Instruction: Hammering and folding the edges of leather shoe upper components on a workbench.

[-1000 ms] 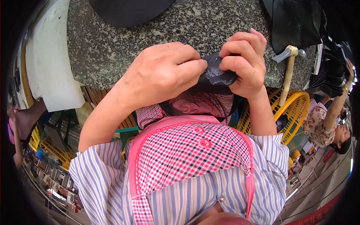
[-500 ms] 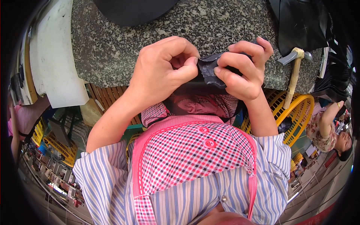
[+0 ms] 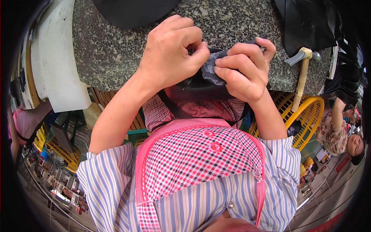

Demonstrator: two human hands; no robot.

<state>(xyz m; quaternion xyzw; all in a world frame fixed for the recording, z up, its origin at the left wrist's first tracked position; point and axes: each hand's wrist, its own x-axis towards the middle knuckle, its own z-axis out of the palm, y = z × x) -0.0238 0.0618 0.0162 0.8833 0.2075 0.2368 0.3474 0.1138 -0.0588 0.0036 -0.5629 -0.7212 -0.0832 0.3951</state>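
Note:
A small black leather-like piece [image 3: 211, 69] with a frayed grey underside is held up in front of me, over the near edge of the stone slab [image 3: 112, 58]. My right hand [image 3: 247, 69] grips it, thumb and fingers closed around its right part, the little finger lifted. My left hand [image 3: 170, 54] is closed in a pinch at the piece's upper left edge; what lies between those fingertips is mostly hidden. Below the hands, a larger black sheet [image 3: 193, 91] lies across my lap.
A hammer [image 3: 303, 77] with a wooden handle lies at the slab's right edge, above a yellow plastic basket [image 3: 309, 120]. Black sheets [image 3: 307, 27] cover the far right. A black rounded piece [image 3: 135, 11] lies at the back. A white block [image 3: 63, 73] stands left. Another person [image 3: 336, 127] is at right.
My left hand has moved up and slightly away from me. My right hand has shifted a little left and turned the piece, showing more of its grey underside.

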